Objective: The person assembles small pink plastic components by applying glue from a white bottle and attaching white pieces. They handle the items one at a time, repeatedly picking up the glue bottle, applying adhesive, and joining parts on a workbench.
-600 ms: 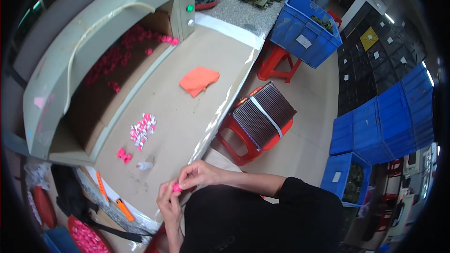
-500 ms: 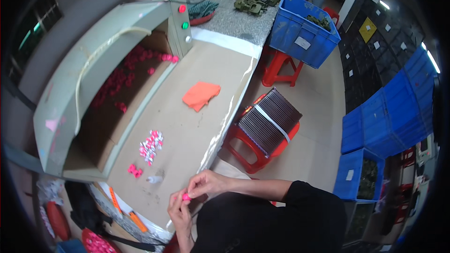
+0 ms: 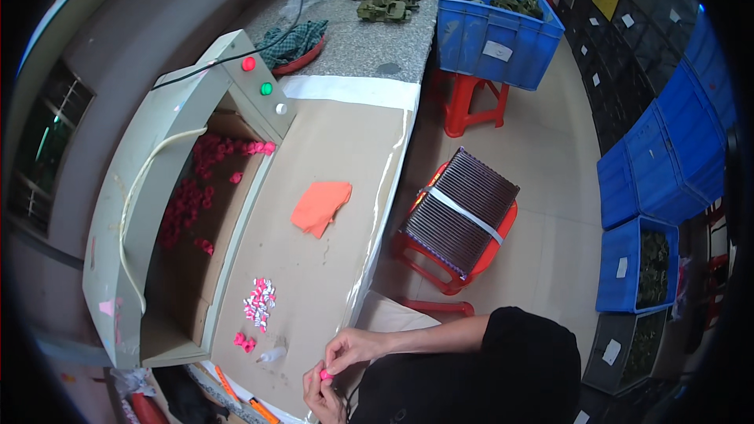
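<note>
At the table's near edge my two hands meet around a small bright pink piece (image 3: 326,375). My left hand (image 3: 319,397) is closed, pinching it from below. The thumb and fingers of my right hand (image 3: 353,347) press on its upper side. The piece's exact kind is too small to make out. Close by on the table lie a small white bottle (image 3: 272,355), a few pink pieces (image 3: 244,342) and a heap of pink and white pieces (image 3: 259,303). Farther up rests an orange cloth (image 3: 321,209).
A grey box-like machine (image 3: 122,259) with several pink pieces inside stands left of the mat. Two orange-handled tools (image 3: 225,382) lie at the lower left. A blue crate (image 3: 499,51) sits on a red stool (image 3: 473,106); a strapped dark ribbed stack (image 3: 462,212) rests on another.
My view has shifted, so the table scene sits lower and differently turned. Both hands still hold the pink piece together.
</note>
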Available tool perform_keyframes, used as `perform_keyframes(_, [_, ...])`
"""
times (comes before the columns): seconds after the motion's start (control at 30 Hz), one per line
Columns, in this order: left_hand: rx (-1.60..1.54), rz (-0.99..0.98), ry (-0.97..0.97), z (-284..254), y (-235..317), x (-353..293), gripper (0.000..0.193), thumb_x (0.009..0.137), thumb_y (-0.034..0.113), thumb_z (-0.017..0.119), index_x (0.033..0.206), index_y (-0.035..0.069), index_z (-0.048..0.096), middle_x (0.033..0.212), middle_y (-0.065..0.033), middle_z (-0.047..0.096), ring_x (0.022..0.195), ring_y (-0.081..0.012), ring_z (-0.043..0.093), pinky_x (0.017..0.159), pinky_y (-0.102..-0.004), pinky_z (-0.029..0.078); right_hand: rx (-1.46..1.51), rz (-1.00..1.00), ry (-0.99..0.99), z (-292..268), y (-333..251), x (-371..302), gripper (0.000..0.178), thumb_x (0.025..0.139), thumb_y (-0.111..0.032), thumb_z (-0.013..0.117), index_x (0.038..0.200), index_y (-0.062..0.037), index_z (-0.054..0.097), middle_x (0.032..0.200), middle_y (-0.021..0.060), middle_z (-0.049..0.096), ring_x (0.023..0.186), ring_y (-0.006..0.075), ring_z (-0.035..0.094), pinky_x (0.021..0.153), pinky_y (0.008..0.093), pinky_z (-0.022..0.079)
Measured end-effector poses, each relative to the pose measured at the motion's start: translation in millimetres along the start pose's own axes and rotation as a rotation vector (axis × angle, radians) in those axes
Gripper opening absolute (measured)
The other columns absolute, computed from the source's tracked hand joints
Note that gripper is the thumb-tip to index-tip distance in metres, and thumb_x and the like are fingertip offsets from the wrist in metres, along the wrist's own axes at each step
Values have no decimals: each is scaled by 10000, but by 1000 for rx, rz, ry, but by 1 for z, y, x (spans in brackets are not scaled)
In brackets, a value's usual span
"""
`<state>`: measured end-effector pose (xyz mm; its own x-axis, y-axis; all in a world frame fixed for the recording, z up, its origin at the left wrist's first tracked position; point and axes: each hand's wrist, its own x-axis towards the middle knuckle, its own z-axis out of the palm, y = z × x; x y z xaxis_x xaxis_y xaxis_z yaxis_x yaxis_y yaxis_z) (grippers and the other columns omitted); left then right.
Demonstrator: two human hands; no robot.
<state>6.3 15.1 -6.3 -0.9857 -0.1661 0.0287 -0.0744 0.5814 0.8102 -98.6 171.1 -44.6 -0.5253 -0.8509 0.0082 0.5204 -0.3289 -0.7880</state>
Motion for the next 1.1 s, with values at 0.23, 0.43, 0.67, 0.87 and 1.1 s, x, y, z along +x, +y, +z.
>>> perform_keyframes(0.23, [-59,-37,36,12,8,-12,314,897,192,471,1097,-31,564,1026,-171,578,941,-276,540,833,-347,413,14,30,-50,-9,8,-4,98,811,-103,644,830,-7,645,764,17,631,714,54,555,633,196,432])
perform_keyframes(0.43, [-100,-82,6,13,25,-23,308,900,194,477,1095,-25,571,1009,-152,586,932,-245,547,827,-326,416,-23,69,-14,2,2,-22,95,816,-120,639,819,-25,644,706,-8,602,608,32,511,506,183,389])
perform_keyframes(0.67, [-223,85,6,14,20,-26,233,833,15,499,1032,-52,599,918,-143,577,856,-218,562,764,-288,439,-68,12,88,18,20,-35,96,831,-120,618,814,-27,637,697,-1,598,596,47,526,498,189,402])
perform_keyframes(0.87, [-286,121,11,2,10,-27,242,869,70,483,1052,-50,585,943,-125,576,880,-201,551,779,-276,427,-114,-1,185,37,18,-28,80,814,-103,639,813,-24,651,726,-1,612,642,36,515,561,182,381])
perform_keyframes(1.1, [-311,45,154,-22,-7,-53,233,883,77,478,1049,-51,580,966,-124,574,887,-206,551,788,-284,426,-166,176,50,58,23,-2,81,814,-75,631,860,-9,640,782,27,631,711,68,577,624,195,457])
